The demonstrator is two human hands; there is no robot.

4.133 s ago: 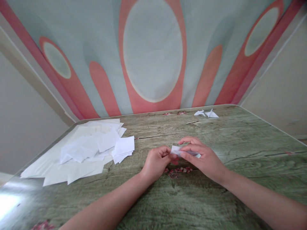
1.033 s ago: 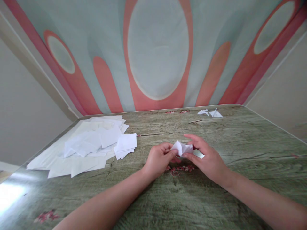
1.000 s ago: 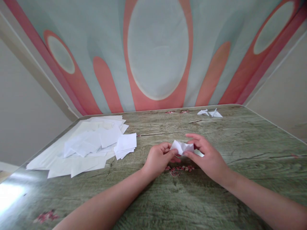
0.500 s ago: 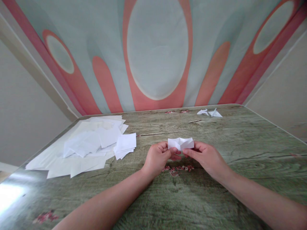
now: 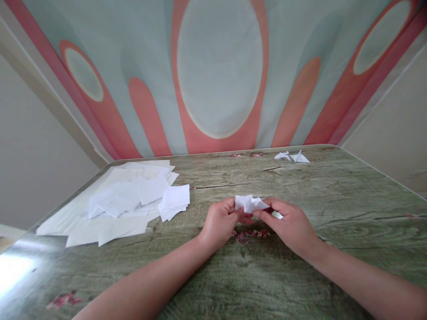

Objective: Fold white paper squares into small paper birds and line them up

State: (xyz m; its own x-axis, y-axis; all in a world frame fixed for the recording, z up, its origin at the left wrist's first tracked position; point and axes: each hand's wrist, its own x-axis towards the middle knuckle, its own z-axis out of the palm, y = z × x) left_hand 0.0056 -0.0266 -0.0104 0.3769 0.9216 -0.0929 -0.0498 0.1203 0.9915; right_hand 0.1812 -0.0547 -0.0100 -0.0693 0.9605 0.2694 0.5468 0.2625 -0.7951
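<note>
A small white piece of folded paper (image 5: pixel 246 202) is held between my two hands, above the middle of the table. My left hand (image 5: pixel 223 222) pinches its left end between thumb and fingers. At the other end, my right hand (image 5: pixel 287 222) has its thumb and fingers closed on the paper. Creases run across the sheet, and its right part is bent up into a point. A bit of white paper also shows between the right hand's fingers. The fingers hide the lower edge.
Large white sheets (image 5: pixel 123 231) lie in an overlapping pile on the left of the wood-patterned table (image 5: pixel 213 275). Beside them sits a stack of small paper squares (image 5: pixel 175 200). Two folded paper figures (image 5: pixel 299 157) rest near the far right edge, before a patterned wall (image 5: pixel 216 142).
The right end of the paper has been bent and folded inward, so the strip looks less flat and wide. My right hand has turned slightly; the left has barely moved.
</note>
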